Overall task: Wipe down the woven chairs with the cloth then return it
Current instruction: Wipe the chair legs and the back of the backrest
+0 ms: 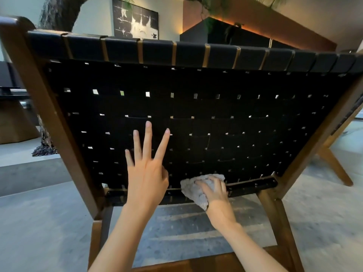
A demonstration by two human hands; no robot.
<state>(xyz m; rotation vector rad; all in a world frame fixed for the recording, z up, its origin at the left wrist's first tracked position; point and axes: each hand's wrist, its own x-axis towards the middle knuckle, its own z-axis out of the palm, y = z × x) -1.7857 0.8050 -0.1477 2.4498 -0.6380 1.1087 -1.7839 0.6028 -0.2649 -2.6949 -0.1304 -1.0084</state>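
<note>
Cloth (194, 190) bunched under right hand (215, 190), against chair (196, 118).

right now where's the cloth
In the head view the cloth sits low, right of centre, bunched under the right hand against the bottom edge of the woven chair back.

Black woven-strap chair (196, 107), brown wooden frame, its back facing me. Crumpled pale grey cloth (191, 190) sits against its bottom rail, gripped by my right hand (214, 193).
</note>
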